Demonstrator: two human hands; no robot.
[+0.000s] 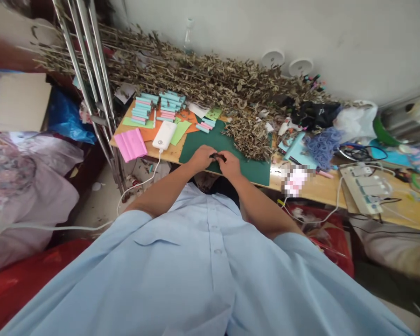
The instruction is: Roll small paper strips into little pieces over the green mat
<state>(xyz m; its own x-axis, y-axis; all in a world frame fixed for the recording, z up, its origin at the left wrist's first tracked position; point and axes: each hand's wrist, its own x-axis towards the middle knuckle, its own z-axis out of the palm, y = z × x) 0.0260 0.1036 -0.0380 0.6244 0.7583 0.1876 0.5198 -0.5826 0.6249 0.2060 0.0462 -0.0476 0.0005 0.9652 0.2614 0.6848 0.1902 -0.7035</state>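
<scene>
My left hand (pixel 201 159) and my right hand (pixel 231 164) meet at the front edge of a dark green mat (pixel 203 143). Both are closed, fingertips pinching a small dark, leaf-like piece (pixel 215 156) between them; its exact kind is too small to tell. Just beyond my right hand, a heap of dried leaves (pixel 248 135) lies on the mat. Left of the mat are stacks of light blue and pink paper rolls (pixel 170 100). Two or three similar rolls (pixel 206 125) rest at the mat's far left corner.
Dried leafy stems (pixel 196 70) cover the table's back along the wall. On the left lie a white power bank (pixel 164 135) with a cable and pink paper (pixel 130 144); metal poles (pixel 91 70) stand beside. Rightward are a blurred phone (pixel 296 181), blue yarn (pixel 324 147) and a power strip (pixel 366 186).
</scene>
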